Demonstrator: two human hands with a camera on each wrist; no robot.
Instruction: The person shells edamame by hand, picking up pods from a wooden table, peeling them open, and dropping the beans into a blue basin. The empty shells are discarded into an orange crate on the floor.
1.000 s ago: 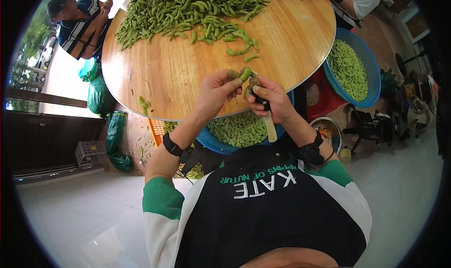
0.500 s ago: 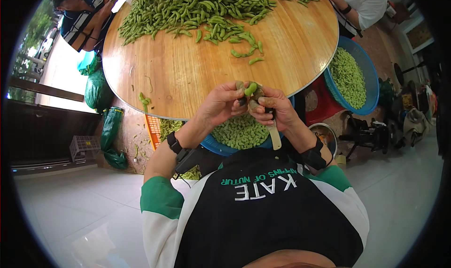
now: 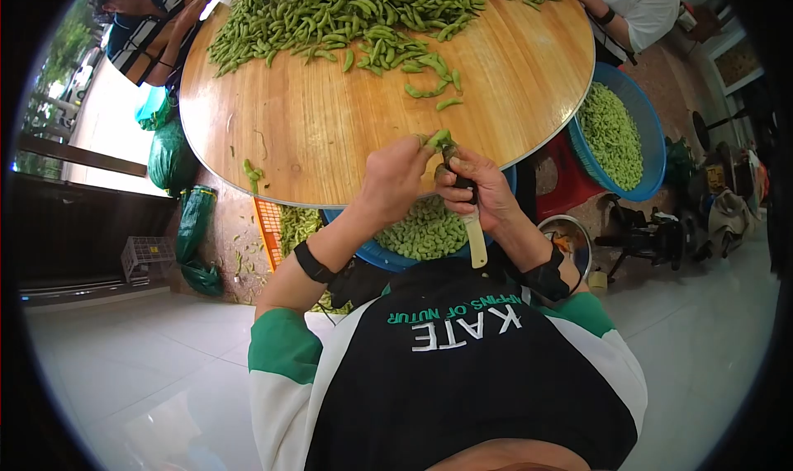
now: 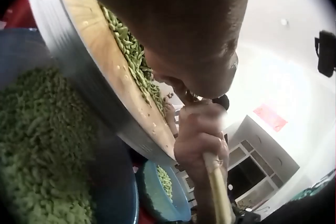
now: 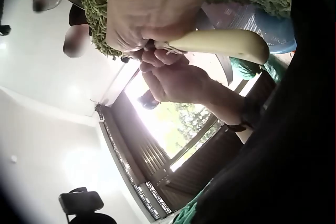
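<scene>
Near the table's front edge in the head view, my left hand [image 3: 391, 178] pinches a green soybean pod [image 3: 442, 137] between thumb and fingertips. Close against it, my right hand [image 3: 487, 192] grips a knife by its cream handle [image 3: 476, 241]; the handle's end points down toward my body. Dark material covers part of the right fingers and the blade is hidden. The right wrist view shows the handle [image 5: 226, 43] sticking out of the right fist, with the left fingers [image 5: 160, 58] touching beside it. A blue basin of shelled beans [image 3: 425, 233] sits below both hands.
A big heap of pods [image 3: 347, 13] covers the far side of the round wooden table [image 3: 314, 124]. Another blue basin of beans [image 3: 613, 132] stands at the right on a red stool [image 3: 570, 182]. An orange crate [image 3: 268, 227] is at the lower left. Two other people sit across.
Both hands came down slightly, then rose a little again. The left hand has turned so its back faces up, and the pod now points away from me. The knife stays in the right hand.
</scene>
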